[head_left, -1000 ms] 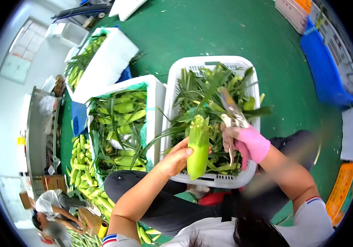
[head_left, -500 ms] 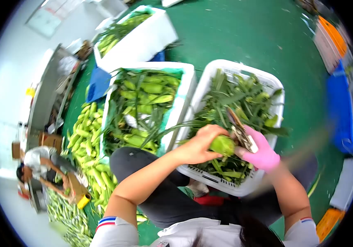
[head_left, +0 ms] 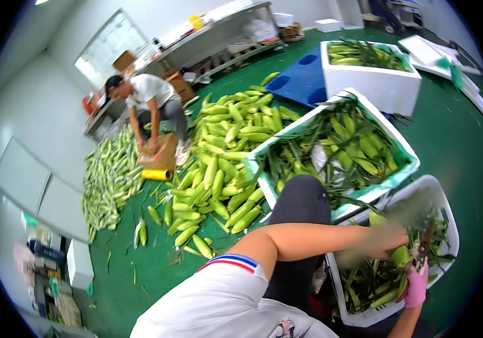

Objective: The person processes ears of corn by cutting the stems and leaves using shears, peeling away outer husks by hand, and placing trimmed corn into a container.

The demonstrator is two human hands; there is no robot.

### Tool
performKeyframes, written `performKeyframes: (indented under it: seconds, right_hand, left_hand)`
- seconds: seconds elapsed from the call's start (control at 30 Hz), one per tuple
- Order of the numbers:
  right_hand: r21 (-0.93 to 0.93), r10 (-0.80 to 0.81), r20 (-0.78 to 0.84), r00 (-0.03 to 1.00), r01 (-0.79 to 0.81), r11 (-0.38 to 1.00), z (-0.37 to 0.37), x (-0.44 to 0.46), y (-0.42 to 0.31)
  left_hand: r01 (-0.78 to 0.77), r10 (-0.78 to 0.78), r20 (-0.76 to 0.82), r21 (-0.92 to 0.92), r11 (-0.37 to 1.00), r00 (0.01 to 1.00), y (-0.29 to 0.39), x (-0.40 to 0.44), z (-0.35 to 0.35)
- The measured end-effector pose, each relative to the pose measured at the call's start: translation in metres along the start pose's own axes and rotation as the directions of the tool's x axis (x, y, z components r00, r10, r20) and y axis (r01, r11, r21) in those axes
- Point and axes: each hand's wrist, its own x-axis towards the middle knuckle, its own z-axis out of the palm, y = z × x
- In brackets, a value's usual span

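My left hand [head_left: 389, 239], bare and partly blurred, is wrapped round a green ear of corn [head_left: 401, 257] in its husk. Close beside it, my right hand [head_left: 417, 284] wears a pink glove and grips a worn, narrow hand tool [head_left: 423, 248] with brown and pale metal parts; its exact kind is unclear. The tool is at the cut-looking end of the corn. Both hands are over a white plastic crate [head_left: 450, 225] filled with green husk leaves and stalk trimmings.
A foam box [head_left: 405, 169] of corn and leaves adjoins the crate, with another foam box [head_left: 371, 87] behind. A heap of husked-on corn [head_left: 213, 174] covers the green floor. A person [head_left: 151, 101] crouches by a cardboard box [head_left: 160, 155] and a second corn pile [head_left: 109, 174].
My view has swung left, so the crate and my hands now appear at the lower right. The corn and the tool stay in my hands.
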Motion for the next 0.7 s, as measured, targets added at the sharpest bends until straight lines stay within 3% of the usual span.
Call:
performKeyframes:
  seconds: [0.07,0.13,0.23,0.33,0.37,0.4,0.47,0.53,0.57,0.6,0.63,0.67,0.7]
  right_hand:
    - [0.072,-0.089,0.010,0.996,0.088,0.994,0.005,-0.002,-0.007]
    - [-0.033,-0.113,0.057,0.992,0.115,0.993,-0.006,0.005,-0.004]
    - [-0.058,-0.139,0.112,0.984,0.146,0.988,-0.025,0.024,0.017]
    - [-0.571,-0.292,0.237,0.927,0.376,0.730,-0.036,0.036,0.036]
    - [-0.692,-0.400,0.124,0.908,0.368,0.621,-0.030,0.035,0.056]
    - [-0.730,-0.460,0.188,0.868,0.437,0.526,-0.025,0.035,0.059]
    - [-0.561,-0.432,0.193,0.881,0.461,0.688,-0.019,0.040,0.063]
    - [-0.251,-0.423,0.136,0.896,0.445,0.860,0.023,0.019,0.029]
    - [-0.213,-0.250,0.166,0.954,0.282,0.935,0.035,0.000,-0.003]
    - [0.224,-0.175,0.145,0.974,0.140,0.964,0.046,-0.015,-0.011]
    - [0.314,-0.076,0.224,0.972,0.002,0.949,0.041,-0.020,-0.010]
    - [0.362,-0.002,0.185,0.983,-0.066,0.930,0.038,-0.021,-0.005]
    - [0.415,0.072,0.144,0.987,-0.126,0.901,0.034,-0.021,0.000]
  left_hand:
    - [-0.053,0.054,0.014,-0.081,0.995,0.998,-0.005,0.000,-0.001]
    - [-0.034,0.044,0.057,-0.164,0.986,0.997,-0.012,0.002,0.003]
    - [0.031,-0.011,0.155,-0.122,0.992,0.988,-0.015,0.007,0.006]
    - [0.035,-0.075,0.170,0.230,0.973,0.983,-0.015,0.006,0.011]
    - [0.059,-0.109,0.178,0.268,0.962,0.978,-0.015,0.004,0.011]
    - [0.056,-0.104,0.178,0.255,0.965,0.978,-0.016,0.002,0.011]
    - [0.052,-0.097,0.181,0.238,0.970,0.979,-0.020,-0.005,0.007]
    - [0.066,-0.097,0.281,0.119,0.991,0.955,-0.008,-0.007,-0.009]
    - [-0.057,0.053,0.127,0.023,0.998,0.990,-0.016,-0.017,0.001]
    - [-0.121,0.124,0.057,-0.047,0.992,0.991,-0.027,-0.026,0.019]
    - [-0.001,0.026,0.125,-0.200,0.980,0.992,0.012,-0.027,-0.017]
    - [0.110,-0.056,0.222,-0.242,0.964,0.974,0.027,-0.024,-0.024]
    - [0.099,-0.045,0.192,-0.286,0.953,0.980,0.023,-0.024,-0.014]
